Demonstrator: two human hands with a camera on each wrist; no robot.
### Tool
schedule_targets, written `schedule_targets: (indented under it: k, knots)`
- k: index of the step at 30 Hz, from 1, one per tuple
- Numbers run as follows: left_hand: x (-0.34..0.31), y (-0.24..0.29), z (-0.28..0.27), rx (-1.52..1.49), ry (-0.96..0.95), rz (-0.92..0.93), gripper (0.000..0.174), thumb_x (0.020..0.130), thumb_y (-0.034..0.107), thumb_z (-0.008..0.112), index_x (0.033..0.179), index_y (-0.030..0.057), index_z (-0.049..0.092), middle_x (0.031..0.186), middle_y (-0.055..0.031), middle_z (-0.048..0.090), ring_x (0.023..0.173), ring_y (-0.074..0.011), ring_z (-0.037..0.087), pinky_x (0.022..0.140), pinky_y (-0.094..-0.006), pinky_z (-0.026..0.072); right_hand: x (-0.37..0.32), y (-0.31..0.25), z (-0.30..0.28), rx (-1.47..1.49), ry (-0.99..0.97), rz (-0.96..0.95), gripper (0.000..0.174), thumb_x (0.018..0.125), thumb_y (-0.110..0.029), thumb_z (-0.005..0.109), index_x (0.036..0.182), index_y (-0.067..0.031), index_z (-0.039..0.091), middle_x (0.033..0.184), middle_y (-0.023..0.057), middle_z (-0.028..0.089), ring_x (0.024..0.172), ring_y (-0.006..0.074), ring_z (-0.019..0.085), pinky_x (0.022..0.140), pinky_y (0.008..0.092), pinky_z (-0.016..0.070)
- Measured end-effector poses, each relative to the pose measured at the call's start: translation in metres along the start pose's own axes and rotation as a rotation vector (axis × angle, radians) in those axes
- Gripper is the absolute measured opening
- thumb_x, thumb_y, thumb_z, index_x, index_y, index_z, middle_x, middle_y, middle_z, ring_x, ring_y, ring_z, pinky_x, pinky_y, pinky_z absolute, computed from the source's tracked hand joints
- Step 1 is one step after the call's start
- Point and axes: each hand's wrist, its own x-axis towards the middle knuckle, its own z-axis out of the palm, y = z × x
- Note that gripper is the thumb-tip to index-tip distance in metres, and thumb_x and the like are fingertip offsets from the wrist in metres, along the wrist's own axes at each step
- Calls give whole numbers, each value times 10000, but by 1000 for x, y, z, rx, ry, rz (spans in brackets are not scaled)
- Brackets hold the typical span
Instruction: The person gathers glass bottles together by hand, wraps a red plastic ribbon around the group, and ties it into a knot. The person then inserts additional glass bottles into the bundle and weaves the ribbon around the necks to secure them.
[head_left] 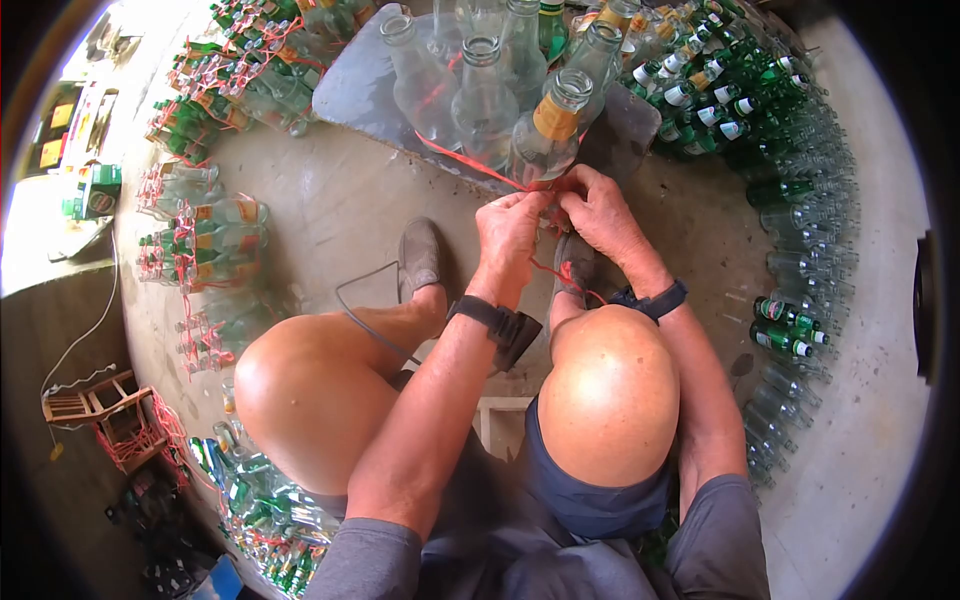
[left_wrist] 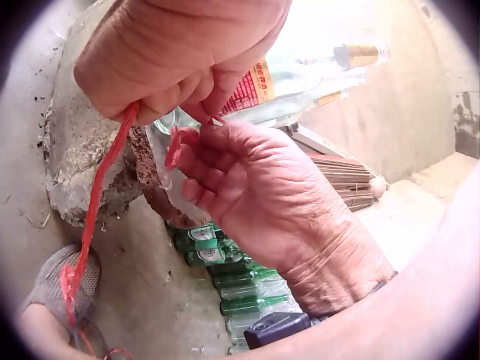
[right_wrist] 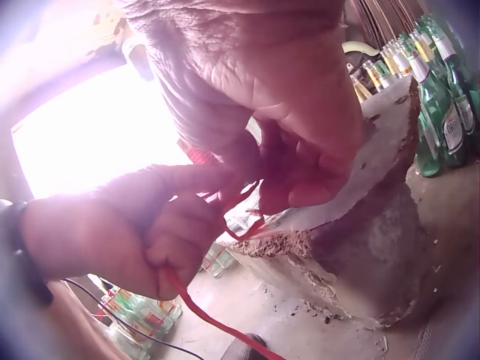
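Note:
Clear glass bottles point(head_left: 483, 105) stand grouped on a stone slab point(head_left: 350, 85), with red plastic cord point(head_left: 455, 157) running round their lower part. At the slab's near edge the left hand point(head_left: 508, 235) grips the cord, its tail point(left_wrist: 96, 187) hanging from the curled fingers in the left wrist view. Close against it, the right hand point(head_left: 605, 222) pinches the cord between thumb and forefinger, other fingers loosely bent. In the right wrist view the left hand point(right_wrist: 161, 232) and right hand point(right_wrist: 262, 97) meet at the cord; the exact crossing is hidden by fingers.
Tied bundles of bottles point(head_left: 225, 240) stand on the floor at the left. Green bottles point(head_left: 700, 90) and rows of clear ones point(head_left: 815, 240) curve along the right. A small wooden stool point(head_left: 95, 400) holding red cord is at far left. Both shoes point(head_left: 420, 255) are below the slab.

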Motion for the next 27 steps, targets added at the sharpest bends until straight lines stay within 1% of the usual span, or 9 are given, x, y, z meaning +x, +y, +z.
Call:
schedule_targets:
  k: [4, 10, 14, 16, 19, 23, 25, 26, 27]
  knots:
    - [0, 3, -2, 64, -15, 11, 181, 900, 177, 775, 914, -3, 778, 724, -20, 689, 523, -76, 490, 468, -274, 341, -1, -3, -2, 49, -37, 26, 156, 943, -59, 594, 1055, 28, 662, 872, 118, 718, 742, 206, 709, 666, 389, 573]
    - [-7, 7, 0, 21, -59, 30, 199, 913, 166, 761, 970, -23, 789, 746, -19, 693, 565, -76, 508, 495, -266, 355, -6, -17, -5, 215, -145, 203, 192, 964, -70, 529, 1079, 4, 662, 880, 85, 681, 711, 171, 679, 568, 362, 545]
    - [3, -1, -5, 131, -37, 43, 212, 913, 169, 765, 990, -26, 798, 780, 0, 673, 605, -78, 495, 535, -266, 370, -6, -21, -7, 228, -176, 378, 260, 969, -94, 498, 1117, 24, 677, 929, 128, 710, 773, 195, 692, 661, 373, 563]
    - [4, -2, -5, 132, -34, 52, 219, 911, 172, 767, 998, -27, 801, 787, 8, 665, 618, -77, 491, 548, -268, 374, -4, -17, -2, 3, -82, 175, 294, 990, -128, 499, 1127, 43, 695, 952, 152, 741, 838, 220, 691, 778, 373, 557]
    - [3, -3, -7, 127, -29, 68, 235, 907, 177, 767, 1010, -31, 805, 792, 21, 656, 648, -74, 493, 572, -270, 382, -5, -18, 0, -29, -32, 95, 300, 1009, -184, 558, 1100, 58, 711, 972, 163, 761, 897, 220, 685, 855, 364, 535]
    - [3, -3, -9, 143, -23, 85, 250, 902, 183, 757, 1002, -41, 806, 787, 27, 653, 688, -71, 505, 599, -268, 392, -4, -2, 3, 14, -12, 2, 288, 1006, -219, 636, 1064, 48, 725, 941, 158, 761, 874, 193, 682, 823, 359, 538]
    - [7, -6, -10, 159, -24, 93, 249, 899, 184, 756, 991, -42, 806, 782, 26, 650, 682, -73, 504, 594, -271, 391, -5, 1, 0, -42, -41, 13, 222, 1016, -144, 663, 1138, 20, 751, 973, 47, 764, 905, 103, 642, 823, 286, 531]
    - [8, -8, -12, 175, -25, 101, 248, 897, 186, 755, 979, -43, 805, 776, 24, 648, 677, -75, 504, 589, -274, 390, -5, 3, 1, -42, -41, 13, 222, 1016, -144, 663, 1138, 20, 751, 973, 47, 764, 905, 103, 642, 823, 286, 531]
    - [9, -9, -13, 175, -24, 101, 248, 897, 186, 755, 979, -43, 805, 776, 24, 648, 677, -75, 504, 589, -274, 390, -5, 4, 2, -55, -5, -36, 206, 996, -157, 678, 1086, 15, 747, 920, 108, 762, 841, 165, 678, 782, 329, 541]
